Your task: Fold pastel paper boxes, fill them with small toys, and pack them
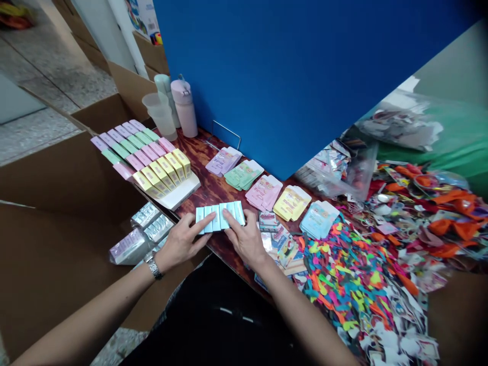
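A row of several small light-blue boxes (220, 216) stands side by side on the dark wooden table (213, 190). My left hand (183, 241) rests against the row's left end, fingers stretched over the near side of the boxes. My right hand (246, 238) presses on the row's right end, fingers laid flat across the boxes. Both hands bracket the row between them. A metal watch (153, 266) sits on my left wrist.
A white tray (179, 193) holds rows of purple, green, pink and yellow boxes. Stacks of flat cartons (263, 190) in several colours line the blue wall (285, 76). Bright hair clips (343, 274) heap at the right. Cups and a pink bottle (185, 107) stand behind. A cardboard box (57, 203) with wrapped packs sits left.
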Tool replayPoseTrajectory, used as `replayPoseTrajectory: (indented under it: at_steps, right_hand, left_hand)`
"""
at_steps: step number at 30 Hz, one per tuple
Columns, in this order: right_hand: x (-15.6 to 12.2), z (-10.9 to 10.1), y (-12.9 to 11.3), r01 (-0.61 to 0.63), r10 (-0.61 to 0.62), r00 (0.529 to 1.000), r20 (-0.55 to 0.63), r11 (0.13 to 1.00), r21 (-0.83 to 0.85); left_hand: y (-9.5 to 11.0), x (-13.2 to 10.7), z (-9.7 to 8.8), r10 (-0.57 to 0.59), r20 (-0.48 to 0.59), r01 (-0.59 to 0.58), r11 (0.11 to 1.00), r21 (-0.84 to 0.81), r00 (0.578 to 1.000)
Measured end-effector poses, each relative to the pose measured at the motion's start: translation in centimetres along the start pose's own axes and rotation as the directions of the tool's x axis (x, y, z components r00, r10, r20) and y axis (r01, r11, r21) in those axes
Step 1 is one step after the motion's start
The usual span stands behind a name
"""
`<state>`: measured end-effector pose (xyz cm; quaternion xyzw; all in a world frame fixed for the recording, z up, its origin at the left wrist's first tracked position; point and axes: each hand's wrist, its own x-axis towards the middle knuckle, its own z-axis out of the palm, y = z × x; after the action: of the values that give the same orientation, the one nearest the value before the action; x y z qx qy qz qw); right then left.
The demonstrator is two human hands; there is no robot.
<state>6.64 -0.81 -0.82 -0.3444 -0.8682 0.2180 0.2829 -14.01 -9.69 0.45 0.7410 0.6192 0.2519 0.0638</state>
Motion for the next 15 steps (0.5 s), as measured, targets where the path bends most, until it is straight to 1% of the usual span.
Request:
replayPoseTrajectory:
  at_steps: [5,8,11,13,15]
  right_hand:
    - [0.0,0.3,-0.2,-0.039,0.039,0.999,-0.007,0.999,-0.033]
    - [-0.2,0.1,-0.3,-0.049,0.049,0.999,0.018,0.999,-0.009]
    - [-0.1,-0.7,-0.2,-0.084,0.078,0.994,0.075,0.993,0.081]
    - [0.2,-1.3,0.1,-0.156,0.141,0.984,0.112,0.978,0.139]
    - [0.9,-1.8,0.8,-0.233,0.213,0.968,0.129,0.958,0.17]
  left_hand:
    - [0.5,0.2,0.4,-0.03,-0.017,0.031,0.998,0.061,0.999]
    - [0.7,0.0,0.7,-0.063,-0.014,0.063,0.997,0.043,0.998]
    - [0.8,-0.4,0.9,-0.153,-0.015,0.152,0.987,-0.043,0.988]
    - [0.6,-0.7,1.0,-0.233,-0.003,0.23,0.962,-0.148,0.972]
    - [0.4,-1.0,1.1,-0.289,0.051,0.292,0.916,-0.277,0.956]
